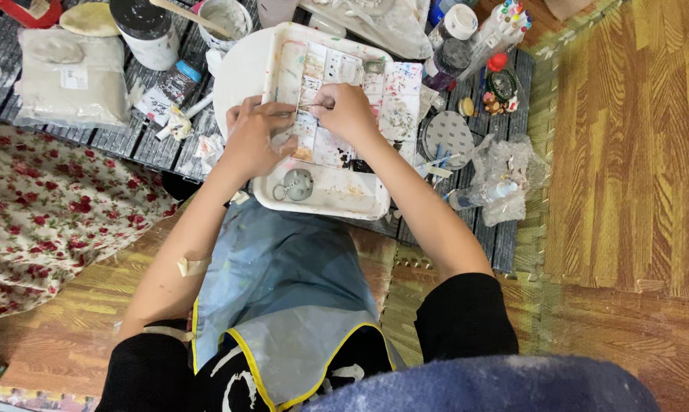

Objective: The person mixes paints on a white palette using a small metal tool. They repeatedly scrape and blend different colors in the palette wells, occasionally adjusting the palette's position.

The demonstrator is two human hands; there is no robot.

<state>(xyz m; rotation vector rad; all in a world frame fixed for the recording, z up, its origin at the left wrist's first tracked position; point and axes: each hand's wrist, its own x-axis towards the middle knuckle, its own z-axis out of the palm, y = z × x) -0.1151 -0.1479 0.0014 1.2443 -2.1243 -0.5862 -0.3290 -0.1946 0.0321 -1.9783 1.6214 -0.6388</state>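
Paint stains cover the white palette tray (330, 194), which is laid on the low dark slatted counter (93, 141) straight ahead of the person. Both hands are pressed onto the tray's upper half. The left hand (254, 139) is set on the left rim, its fingers (282, 114) curled together over the small wells; what is gripped beneath them cannot be made out. The right hand (350, 109) is placed just beside it, its fingers pinched together on something thin and dark, too small to be identified. A round metal piece (297, 183) is seen in the tray's lower left corner, below the left hand. A white round plate (236, 72) is tucked under the tray's left edge. Further back on the counter, a grey block (71, 84), a white jar with a dark lid (146, 30) and a cup with a wooden stick (224, 17) are arranged. To the right, crumpled clear plastic (504, 172) and a small bottle (474, 197) are found. A blue apron with yellow trim (283, 290) is worn over the lap, and floral fabric (47, 206) is spread on the floor at the left.
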